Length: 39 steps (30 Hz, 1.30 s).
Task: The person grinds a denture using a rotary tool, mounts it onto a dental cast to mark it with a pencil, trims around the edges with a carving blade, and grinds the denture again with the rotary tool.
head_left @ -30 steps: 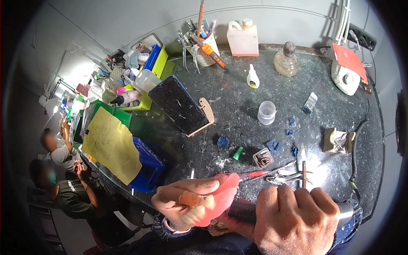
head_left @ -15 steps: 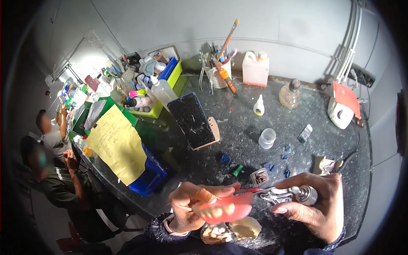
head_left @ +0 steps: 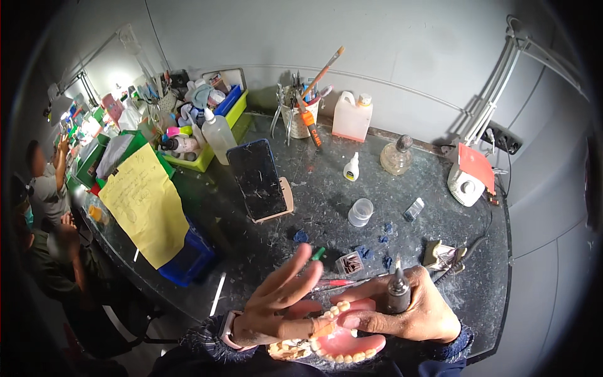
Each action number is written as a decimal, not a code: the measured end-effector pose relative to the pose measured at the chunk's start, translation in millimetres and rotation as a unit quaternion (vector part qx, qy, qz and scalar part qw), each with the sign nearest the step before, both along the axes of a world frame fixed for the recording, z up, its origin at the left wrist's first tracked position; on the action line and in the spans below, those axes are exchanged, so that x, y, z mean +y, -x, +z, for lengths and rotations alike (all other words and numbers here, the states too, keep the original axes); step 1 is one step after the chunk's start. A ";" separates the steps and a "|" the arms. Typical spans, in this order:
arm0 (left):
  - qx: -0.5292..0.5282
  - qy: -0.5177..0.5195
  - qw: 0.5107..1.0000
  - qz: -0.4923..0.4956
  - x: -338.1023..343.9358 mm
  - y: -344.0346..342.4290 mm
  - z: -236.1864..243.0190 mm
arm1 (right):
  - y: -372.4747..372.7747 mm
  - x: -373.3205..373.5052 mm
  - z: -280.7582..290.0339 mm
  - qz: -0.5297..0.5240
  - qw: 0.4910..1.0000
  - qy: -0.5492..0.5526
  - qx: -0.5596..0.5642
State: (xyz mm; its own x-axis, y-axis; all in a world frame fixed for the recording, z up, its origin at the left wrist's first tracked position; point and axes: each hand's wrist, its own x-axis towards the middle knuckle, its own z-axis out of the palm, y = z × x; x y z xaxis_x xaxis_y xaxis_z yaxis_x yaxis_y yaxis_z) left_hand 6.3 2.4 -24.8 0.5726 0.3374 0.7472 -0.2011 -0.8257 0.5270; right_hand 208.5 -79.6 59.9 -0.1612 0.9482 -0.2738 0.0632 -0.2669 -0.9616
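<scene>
A pink denture (head_left: 344, 343) with cream teeth is in front of me, between my two hands. My left hand (head_left: 273, 311) has its thumb, wrapped at the tip, across the denture, and its upper fingers stretch out spread. My right hand (head_left: 411, 311) is closed round a dark metal rotary handpiece (head_left: 399, 294), its pointed tip upward. The right thumb also presses on the denture, with fingertips near its upper row of teeth. Below my left hand lies a tan plaster piece (head_left: 289, 349), partly hidden. A red slim tool (head_left: 333, 283) lies just beyond the hands.
Beyond my hands are a small box of burs (head_left: 349, 264), blue scraps (head_left: 364, 252) and a clear cup (head_left: 360, 212). A phone (head_left: 256, 179) leans on a stand. Yellow paper (head_left: 147, 204) covers a blue bin (head_left: 188, 254). Two people sit at the far left.
The denture has turned over and moved lower, its inner side now showing. My left fingers have spread. My right hand has come in to touch the denture, its tool now pointing up. The view has shifted.
</scene>
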 end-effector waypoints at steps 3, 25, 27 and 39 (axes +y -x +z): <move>-0.083 -0.154 0.971 0.162 -2.3 -4.8 -8.3 | -0.7 2.4 6.1 0.021 0.999 -0.014 0.026; -0.060 0.657 0.734 -0.162 -18.5 -2.9 40.6 | 13.8 5.2 -13.3 -0.157 0.956 -0.226 -0.096; -0.063 0.597 0.778 -0.183 -11.5 -1.3 34.6 | 10.3 9.8 -19.7 -0.190 0.900 -0.311 -0.240; -0.026 0.459 0.884 -0.091 -6.4 7.1 14.6 | 6.3 10.6 -33.1 -0.078 0.799 -0.341 -0.489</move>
State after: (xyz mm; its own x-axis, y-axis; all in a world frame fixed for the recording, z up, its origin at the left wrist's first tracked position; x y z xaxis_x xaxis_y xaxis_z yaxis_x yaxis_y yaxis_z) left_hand -0.9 -4.0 -10.2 0.6527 0.7205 0.2344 -0.3308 -0.0074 0.9437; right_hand 202.2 -68.9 26.7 -0.0513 0.9182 0.3928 0.8902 0.2203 -0.3987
